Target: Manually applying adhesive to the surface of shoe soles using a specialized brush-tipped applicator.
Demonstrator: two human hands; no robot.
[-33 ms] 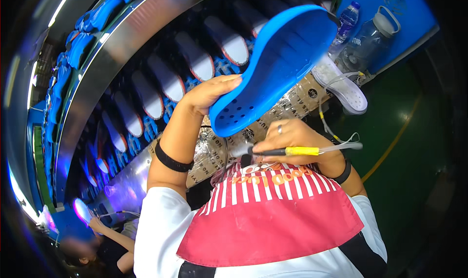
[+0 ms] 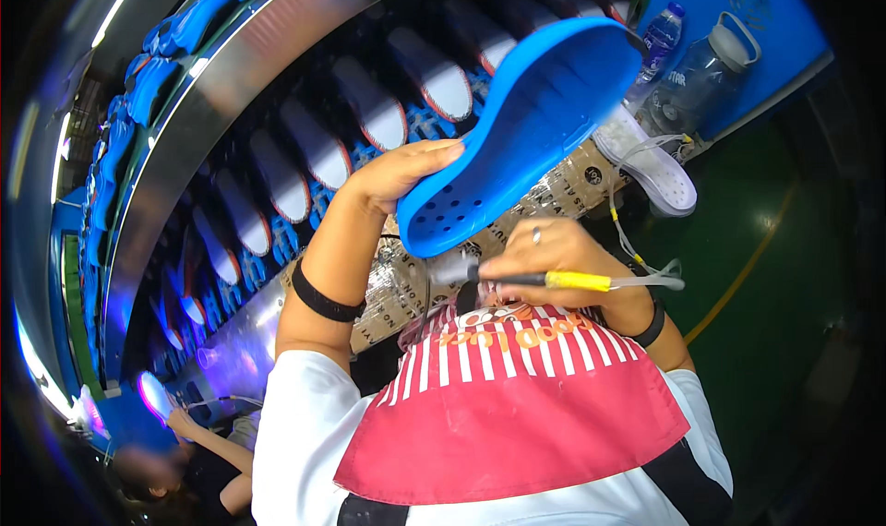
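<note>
My left hand [image 2: 406, 173] grips the edge of a blue shoe sole [image 2: 526, 129], thumb over the rim. The sole is shallow and raised-edged, with small dark holes at its near end; it is tilted up to the right. Below it, my right hand [image 2: 558, 257] is closed around a tube-fed brush [image 2: 526, 279] with a black and yellow handle. A clear tube [image 2: 666, 275] trails from the handle's back end. The brush's pale tip is blurred and points left, apart from the sole as far as I can see.
Beyond my left arm runs a curved metal-edged line [image 2: 231, 74] carrying several white-soled shoe parts [image 2: 380, 115]. A white sole [image 2: 660, 171], a bottle [image 2: 660, 41] and a clear jug [image 2: 711, 78] stand at right. A taped cardboard surface [image 2: 397, 295] lies below. Another person's arm [image 2: 217, 448] is at lower left.
The blue sole has dipped slightly at its far end. My right hand and the brush have shifted a little, the brush tip rising slightly. My left hand keeps its grip.
</note>
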